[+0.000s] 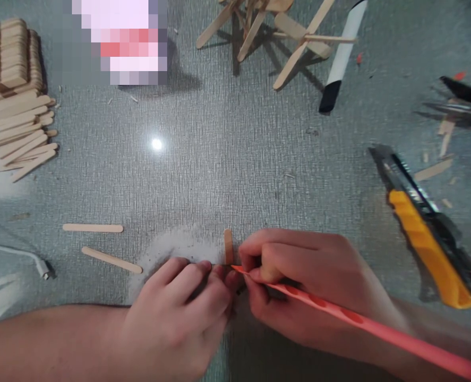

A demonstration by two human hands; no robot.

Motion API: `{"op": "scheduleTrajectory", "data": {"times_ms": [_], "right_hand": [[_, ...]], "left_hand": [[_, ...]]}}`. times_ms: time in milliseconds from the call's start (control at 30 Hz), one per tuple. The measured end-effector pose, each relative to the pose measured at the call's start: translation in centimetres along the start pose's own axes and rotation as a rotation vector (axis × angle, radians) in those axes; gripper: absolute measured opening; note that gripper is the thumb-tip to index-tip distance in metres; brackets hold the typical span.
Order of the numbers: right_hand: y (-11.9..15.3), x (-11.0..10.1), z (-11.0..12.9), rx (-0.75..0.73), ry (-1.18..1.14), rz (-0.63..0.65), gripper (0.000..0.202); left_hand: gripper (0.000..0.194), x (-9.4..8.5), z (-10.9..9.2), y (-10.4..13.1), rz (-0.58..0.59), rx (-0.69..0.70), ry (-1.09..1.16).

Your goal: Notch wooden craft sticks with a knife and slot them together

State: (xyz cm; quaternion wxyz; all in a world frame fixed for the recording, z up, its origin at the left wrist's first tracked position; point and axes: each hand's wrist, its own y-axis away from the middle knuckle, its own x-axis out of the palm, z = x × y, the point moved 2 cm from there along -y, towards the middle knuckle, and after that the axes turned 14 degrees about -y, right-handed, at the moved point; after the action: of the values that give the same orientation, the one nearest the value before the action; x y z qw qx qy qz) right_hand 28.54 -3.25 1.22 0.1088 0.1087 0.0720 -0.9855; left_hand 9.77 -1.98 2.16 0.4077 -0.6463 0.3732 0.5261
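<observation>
My right hand point(299, 281) pinches a coral-pink pencil point(362, 318) with darker oval spots along its side. The pencil's tip meets a short piece of wooden craft stick point(228, 245), which points away from me. My left hand point(183, 313) is closed low over the table beside that tip, fingers curled and pressed down on a craft stick mostly hidden beneath them. The two hands nearly touch. Two loose craft sticks point(93, 228) lie to the left of my left hand.
At upper left are bundled craft sticks point(10, 53) above a loose pile point(24, 132). A yellow utility knife point(426, 239) lies at right, near scissors point(458, 109) and wood scraps. Joined sticks point(305, 40) and a white-and-black strip point(342, 58) are at the top. A white cable point(24, 252) lies left.
</observation>
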Motion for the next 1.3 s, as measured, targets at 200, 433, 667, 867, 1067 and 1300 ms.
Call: {"op": "scheduleTrajectory", "data": {"times_ms": [200,433,667,867,1067,1300], "right_hand": [[0.09,0.00,0.04,-0.001,0.005,-0.010,0.023],[0.00,-0.04,0.06,-0.007,0.008,-0.010,0.024],[0.01,0.02,0.08,-0.008,0.017,0.005,0.024],[0.03,-0.17,0.16,-0.010,0.032,0.003,0.024],[-0.06,-0.21,-0.11,-0.004,0.040,-0.025,0.024],[0.36,-0.31,0.04,-0.016,0.051,-0.033,0.024]], "left_hand": [[0.021,0.07,0.05,0.02,0.000,-0.012,0.011],[0.021,0.02,0.07,0.07,-0.004,-0.004,0.013],[0.021,0.05,0.05,0.01,-0.009,-0.016,0.011],[0.022,0.09,0.12,0.04,-0.018,-0.013,0.011],[0.026,0.26,0.04,0.19,0.003,-0.022,0.025],[0.028,0.22,0.33,0.27,-0.039,-0.028,0.035]]}}
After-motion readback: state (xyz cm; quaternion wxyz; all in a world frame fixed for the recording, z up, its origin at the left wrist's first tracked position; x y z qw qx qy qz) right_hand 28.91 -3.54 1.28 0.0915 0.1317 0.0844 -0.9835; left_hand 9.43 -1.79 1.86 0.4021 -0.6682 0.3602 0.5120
